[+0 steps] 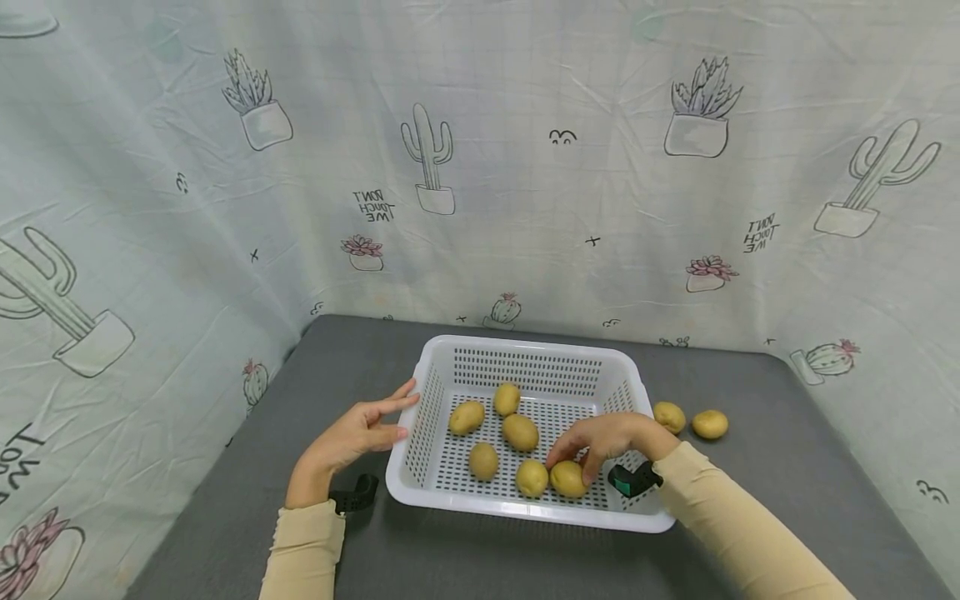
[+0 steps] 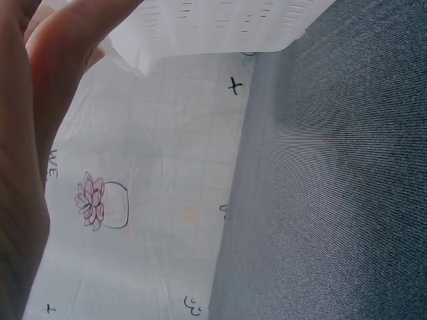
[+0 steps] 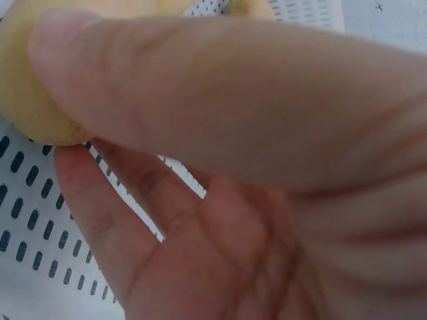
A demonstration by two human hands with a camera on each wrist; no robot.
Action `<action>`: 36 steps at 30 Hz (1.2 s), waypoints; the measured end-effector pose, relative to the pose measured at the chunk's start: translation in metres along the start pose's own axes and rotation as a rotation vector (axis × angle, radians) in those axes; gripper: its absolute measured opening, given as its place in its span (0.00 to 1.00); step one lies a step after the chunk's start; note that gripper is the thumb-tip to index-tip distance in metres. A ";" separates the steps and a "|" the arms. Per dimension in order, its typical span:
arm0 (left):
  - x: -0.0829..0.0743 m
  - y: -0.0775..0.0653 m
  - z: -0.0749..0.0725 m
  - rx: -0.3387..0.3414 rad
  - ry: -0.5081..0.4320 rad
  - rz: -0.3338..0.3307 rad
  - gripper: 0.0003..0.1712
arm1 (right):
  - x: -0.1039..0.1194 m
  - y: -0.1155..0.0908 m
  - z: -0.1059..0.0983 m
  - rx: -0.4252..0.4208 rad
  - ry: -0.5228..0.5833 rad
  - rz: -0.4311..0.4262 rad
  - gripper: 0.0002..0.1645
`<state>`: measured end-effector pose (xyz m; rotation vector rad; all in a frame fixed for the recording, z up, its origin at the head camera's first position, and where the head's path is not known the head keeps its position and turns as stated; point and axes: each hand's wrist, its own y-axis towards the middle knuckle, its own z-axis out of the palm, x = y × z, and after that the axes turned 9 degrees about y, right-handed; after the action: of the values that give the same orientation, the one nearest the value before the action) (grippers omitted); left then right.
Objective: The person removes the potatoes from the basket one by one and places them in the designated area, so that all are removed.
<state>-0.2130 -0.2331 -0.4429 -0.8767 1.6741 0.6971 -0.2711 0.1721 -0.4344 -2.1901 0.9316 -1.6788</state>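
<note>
A white perforated plastic basket (image 1: pixel 517 510) stands on the grey table with several potatoes inside. My right hand (image 1: pixel 606 437) reaches into its front right part and holds a potato (image 1: pixel 567 480) between thumb and fingers. In the right wrist view, the thumb lies against that potato (image 3: pixel 33 87). Another potato (image 1: pixel 532 478) sits just left of the held one. My left hand (image 1: pixel 360 433) is at the basket's left rim, its fairly straight fingers and thumb touching the edge. The left wrist view shows part of the left hand (image 2: pixel 33 133) beside the basket wall (image 2: pixel 220 27); its fingertips are hidden.
Outside the basket, to the right, two potatoes (image 1: pixel 709 424) (image 1: pixel 669 417) lie on the grey tabletop (image 1: pixel 750 483). A pale curtain (image 1: pixel 525 192) printed with cacti hangs behind and along both sides of the table.
</note>
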 end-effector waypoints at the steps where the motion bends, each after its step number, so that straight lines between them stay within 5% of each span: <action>1: 0.000 0.000 0.000 -0.002 0.001 0.000 0.36 | 0.000 0.000 0.000 0.002 -0.004 -0.003 0.34; 20: 0.002 -0.002 -0.002 -0.002 -0.009 -0.001 0.36 | 0.003 0.002 0.004 -0.065 0.005 0.050 0.30; 36: 0.000 0.000 -0.002 0.001 -0.002 0.000 0.36 | 0.000 -0.002 0.002 -0.102 -0.024 -0.022 0.30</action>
<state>-0.2141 -0.2342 -0.4422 -0.8753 1.6723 0.6969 -0.2688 0.1739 -0.4339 -2.2885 1.0117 -1.6451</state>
